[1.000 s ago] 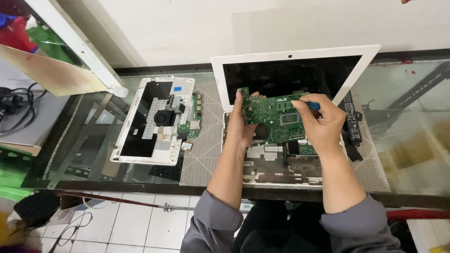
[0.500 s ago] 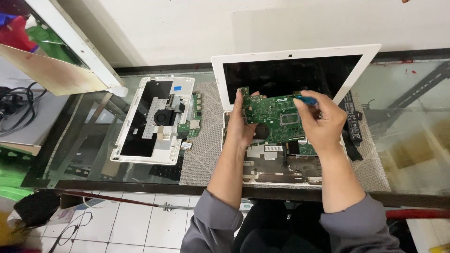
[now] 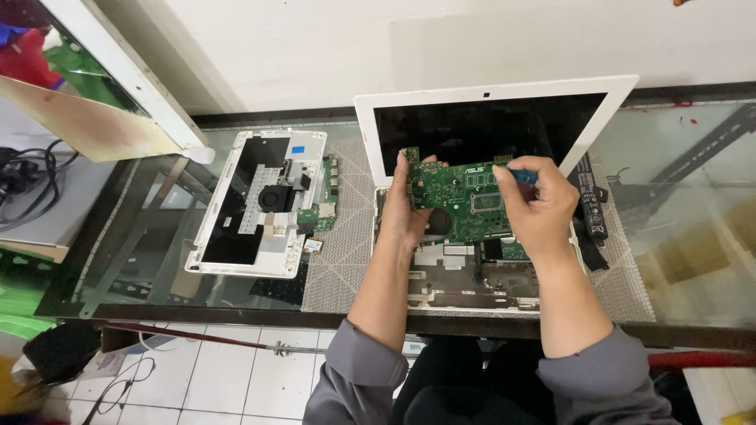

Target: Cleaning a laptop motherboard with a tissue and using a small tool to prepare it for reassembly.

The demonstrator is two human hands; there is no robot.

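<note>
Green circuit board (image 3: 461, 201) held above the opened white laptop (image 3: 480, 236).

Board gripped at its edge by the left hand (image 3: 405, 208), steadying it; a blue-handled tool (image 3: 524, 175) is pinched by the right hand (image 3: 539, 208). A second dismantled white shell (image 3: 260, 205) lies left of the laptop.

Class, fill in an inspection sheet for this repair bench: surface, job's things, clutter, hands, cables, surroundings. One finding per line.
Surface: glass table with a grey mesh mat under the work.
Job's things: green circuit board held above the opened white laptop, whose screen is dark.
Clutter: second white laptop shell, opened, with a fan showing; black battery bar at the right.
Hands: left hand grips the board's left edge; right hand holds a blue-handled tool against the board.
Cables: black cables at far left.
Surroundings: white wall; tiled floor.
</note>
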